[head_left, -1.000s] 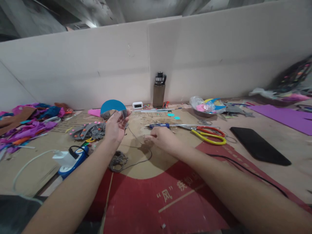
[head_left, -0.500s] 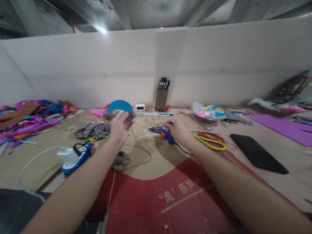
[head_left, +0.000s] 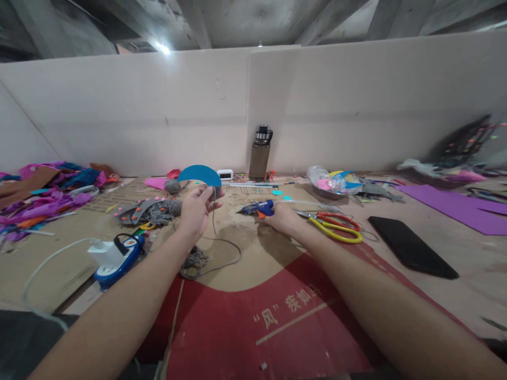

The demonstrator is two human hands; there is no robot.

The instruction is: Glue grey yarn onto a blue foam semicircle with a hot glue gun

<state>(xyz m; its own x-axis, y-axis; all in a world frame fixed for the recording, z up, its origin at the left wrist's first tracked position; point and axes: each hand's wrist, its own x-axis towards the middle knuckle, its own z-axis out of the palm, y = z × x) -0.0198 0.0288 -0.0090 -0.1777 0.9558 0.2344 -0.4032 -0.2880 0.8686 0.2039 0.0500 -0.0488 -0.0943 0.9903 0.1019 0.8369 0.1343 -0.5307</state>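
My left hand (head_left: 200, 208) is closed on a blue curved strip (head_left: 200, 173), pinched near its right end between thumb and fingers. Grey yarn (head_left: 227, 241) hangs from that end and runs to a loose tangle (head_left: 194, 263) on the cardboard below. My right hand (head_left: 283, 217) wraps round the handle of a blue hot glue gun (head_left: 259, 207) with an orange trigger. Its nozzle points left, toward the left hand but apart from it. The right fingers are partly hidden behind the hand.
Yellow-and-red-handled scissors (head_left: 336, 227) and a black phone (head_left: 412, 247) lie to the right. A blue power strip (head_left: 119, 266) is left of my left forearm. Behind stand a bottle (head_left: 260, 155) and a small white clock (head_left: 225, 174). Felt scraps (head_left: 51, 195) pile at far left.
My right hand has come down from above the glue gun and closed round its handle. My left hand still holds the blue strip, moved slightly to the right. The view has shifted a little.
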